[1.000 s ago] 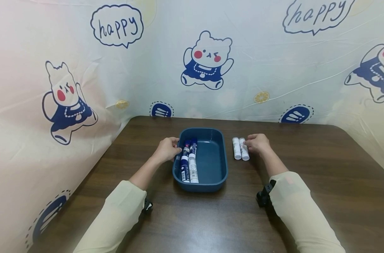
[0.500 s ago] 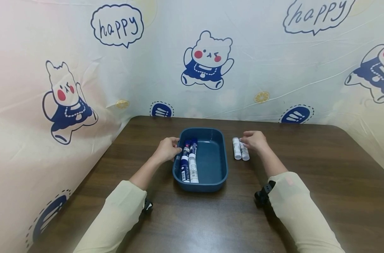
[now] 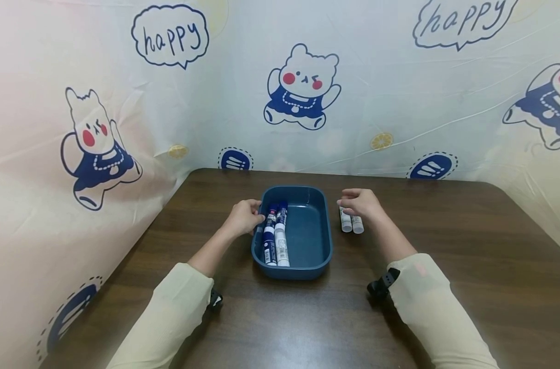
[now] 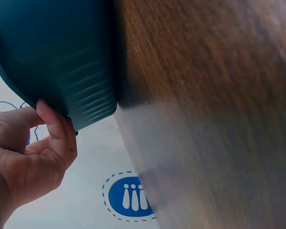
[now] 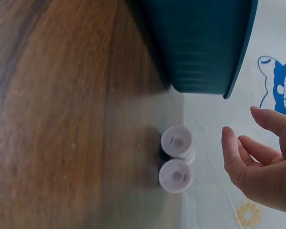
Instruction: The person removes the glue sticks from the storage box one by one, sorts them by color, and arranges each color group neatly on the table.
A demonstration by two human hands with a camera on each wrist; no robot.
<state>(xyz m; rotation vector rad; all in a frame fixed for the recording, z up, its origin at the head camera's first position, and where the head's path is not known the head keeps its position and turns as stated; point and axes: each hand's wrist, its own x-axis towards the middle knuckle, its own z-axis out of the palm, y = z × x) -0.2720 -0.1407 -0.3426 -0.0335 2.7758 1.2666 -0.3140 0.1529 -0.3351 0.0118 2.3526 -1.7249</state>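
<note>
Upon a brown wooden surface (image 3: 298,328), a deep blue tray (image 3: 291,273) is set with its long sides directed away from the person. Along the left side of its floor, labelled tubes (image 3: 282,248) in dark blue and white are laid flat in two columns, end to end. The tray's left wall is met by the left hand (image 3: 243,218), whose grip is narrow: the rim is pinched between thumb and fingers. Just to the right of the tray, and apart from it, two white tubes (image 3: 346,224) are laid side by side on the surface. Their farther parts are partly hidden, in the head view, by the right hand (image 3: 363,204), which is held above them. From the right wrist, a gap is seen between hand and tubes; nothing is held, and the grip is fairly wide, the thumb being set apart from the gently bent fingers. The forearms are covered by pale sleeves (image 3: 429,302), and a black device (image 3: 383,284) is worn at each wrist. Behind the surface, a pale cloth (image 3: 353,148) is seen, printed with red-cheeked figures (image 3: 300,102) and speech bubbles (image 3: 171,37) lettered "happy".
</note>
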